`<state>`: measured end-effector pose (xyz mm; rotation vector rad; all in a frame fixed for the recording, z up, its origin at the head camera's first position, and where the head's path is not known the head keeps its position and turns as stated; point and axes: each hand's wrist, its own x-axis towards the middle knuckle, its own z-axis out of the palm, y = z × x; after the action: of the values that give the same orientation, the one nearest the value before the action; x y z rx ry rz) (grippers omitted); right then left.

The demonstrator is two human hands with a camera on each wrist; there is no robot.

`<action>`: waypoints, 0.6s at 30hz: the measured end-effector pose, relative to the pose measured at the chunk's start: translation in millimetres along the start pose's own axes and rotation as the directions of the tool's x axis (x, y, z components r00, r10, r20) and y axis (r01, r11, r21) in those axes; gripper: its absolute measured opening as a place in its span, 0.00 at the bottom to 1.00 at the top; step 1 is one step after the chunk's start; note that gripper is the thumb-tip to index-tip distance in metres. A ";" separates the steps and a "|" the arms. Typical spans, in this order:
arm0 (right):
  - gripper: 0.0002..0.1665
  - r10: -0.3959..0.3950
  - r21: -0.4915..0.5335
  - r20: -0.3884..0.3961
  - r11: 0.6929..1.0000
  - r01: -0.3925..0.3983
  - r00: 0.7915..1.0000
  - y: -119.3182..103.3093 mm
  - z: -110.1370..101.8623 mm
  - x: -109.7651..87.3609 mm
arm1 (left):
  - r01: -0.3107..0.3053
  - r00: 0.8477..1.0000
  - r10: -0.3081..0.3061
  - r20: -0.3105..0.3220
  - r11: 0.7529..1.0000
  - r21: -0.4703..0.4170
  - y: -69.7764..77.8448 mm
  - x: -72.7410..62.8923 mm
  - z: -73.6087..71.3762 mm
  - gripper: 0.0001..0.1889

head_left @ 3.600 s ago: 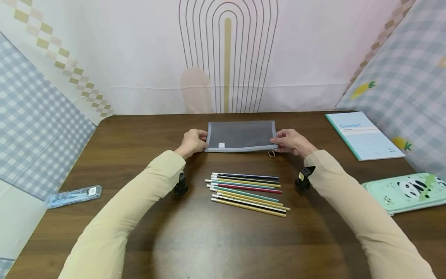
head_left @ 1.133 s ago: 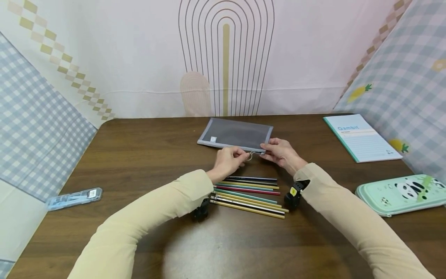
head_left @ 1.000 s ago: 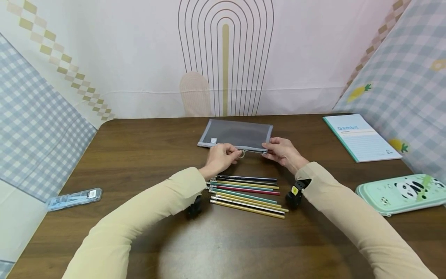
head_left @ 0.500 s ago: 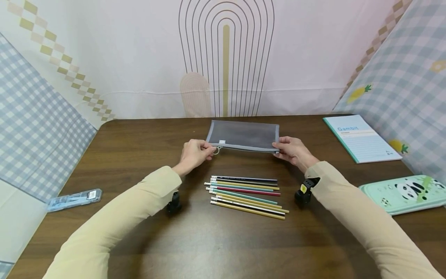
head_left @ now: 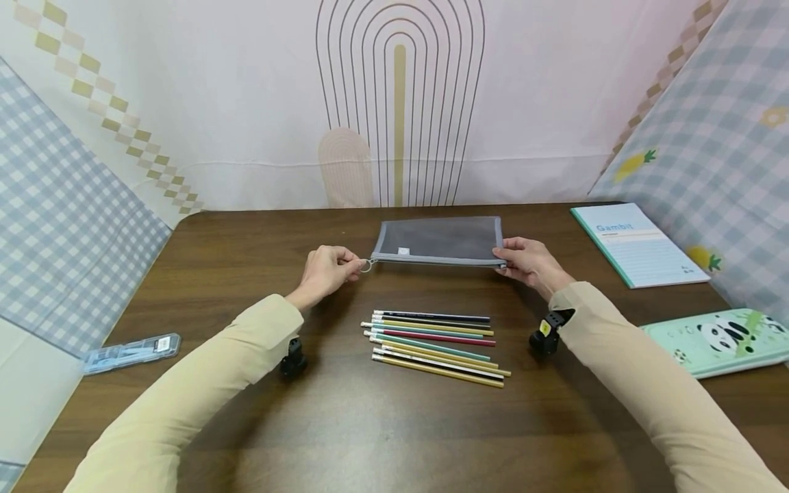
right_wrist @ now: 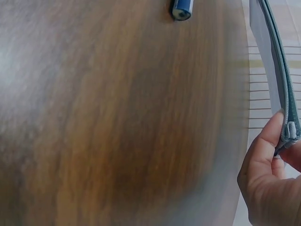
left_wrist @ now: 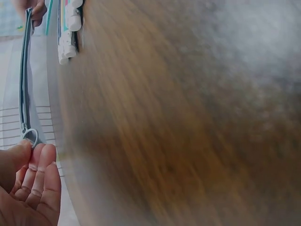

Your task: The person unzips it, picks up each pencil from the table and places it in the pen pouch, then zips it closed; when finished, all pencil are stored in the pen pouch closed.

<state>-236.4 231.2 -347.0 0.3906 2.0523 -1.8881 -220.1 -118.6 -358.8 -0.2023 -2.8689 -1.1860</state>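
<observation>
A grey mesh zip pouch (head_left: 440,236) is held up between both hands over the back of the table. My left hand (head_left: 327,272) pinches the ring of the zipper pull (head_left: 367,265), which sits at the pouch's left front corner; the left wrist view shows thumb and fingertips on that ring (left_wrist: 32,135). At the opposite corner, my right hand (head_left: 531,263) grips the pouch's edge between thumb and fingers. Along the zipper (right_wrist: 281,70) the two toothed edges stand apart in the right wrist view. Several pencils (head_left: 434,348) lie side by side in front of the pouch.
On the right are a Gambit notebook (head_left: 641,244) and a mint panda pencil case (head_left: 718,342), partly behind the right sleeve. A clear blue plastic case (head_left: 131,353) lies at the table's left edge. A patterned cloth (head_left: 246,103) hangs behind the table.
The left hand has drawn the zipper pull from the pouch's right end to its left end, parting the zipper. Pouch and right hand have shifted slightly right. The pencils stay put.
</observation>
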 end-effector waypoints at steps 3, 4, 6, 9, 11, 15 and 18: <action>0.07 -0.004 0.002 0.004 1.000 0.004 1.000 1.5 -2.2 -0.4 | 0.000 1.000 0.000 0.011 1.000 -0.001 -0.4 -1.8 0.3 0.10; 0.07 -0.006 -0.001 0.000 1.000 0.006 1.000 2.0 -2.5 -0.2 | 0.002 1.000 -0.002 0.022 1.000 -0.006 -0.8 -1.9 0.4 0.10; 0.07 -0.012 0.010 0.002 1.000 0.012 1.000 3.0 -2.8 0.0 | 0.017 0.998 -0.015 0.056 0.999 -0.032 -1.4 -2.0 0.9 0.10; 0.07 -0.011 0.008 0.000 1.000 0.011 1.000 4.6 -4.0 0.4 | 0.059 0.991 -0.048 0.121 0.995 -0.083 -2.3 -2.3 1.1 0.09; 0.07 -0.007 0.008 0.001 1.000 0.007 1.000 4.9 -4.6 0.4 | 0.069 0.989 -0.055 0.140 0.994 -0.090 -2.4 -2.1 0.1 0.09; 0.07 -0.002 0.026 0.009 1.000 0.002 1.000 4.0 -6.5 0.6 | 0.026 0.993 -0.022 0.116 0.999 -0.032 -1.9 -0.5 -3.2 0.08; 0.06 -0.004 0.043 0.005 0.999 0.003 1.000 3.3 -8.7 1.0 | -0.002 0.995 0.001 0.101 1.000 0.003 -0.3 0.5 -4.5 0.08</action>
<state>-236.4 240.1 -349.8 0.3930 2.0134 -1.9360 -220.7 -121.8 -355.8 -0.2718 -2.9558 -1.2044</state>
